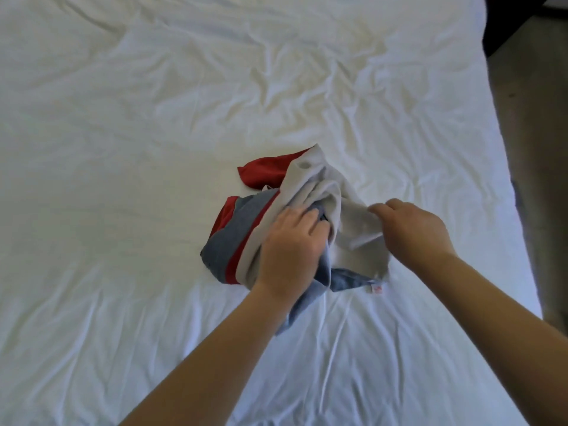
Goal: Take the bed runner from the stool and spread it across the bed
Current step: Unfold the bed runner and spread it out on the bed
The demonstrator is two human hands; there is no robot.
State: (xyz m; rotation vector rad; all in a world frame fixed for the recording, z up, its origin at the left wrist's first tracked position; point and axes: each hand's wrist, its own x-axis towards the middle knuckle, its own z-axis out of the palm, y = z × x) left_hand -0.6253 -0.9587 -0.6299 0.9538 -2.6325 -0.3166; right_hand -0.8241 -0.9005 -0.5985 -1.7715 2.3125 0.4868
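The bed runner (246,229), a bunched cloth of grey-blue, red and off-white, lies in a heap on the white sheet of the bed (153,118), a little right of centre. My left hand (292,244) sits on the middle of the heap, its fingers curled into the folds and gripping them. My right hand (412,232) pinches the off-white layer at the heap's right side and lifts it slightly. A small white label shows at the cloth's lower right corner. The stool is not in view.
The wrinkled sheet covers the whole bed. The bed's right edge (519,210) runs down the right of the view, with brown floor (541,149) beyond it. A dark piece of furniture (522,16) stands at the top right corner.
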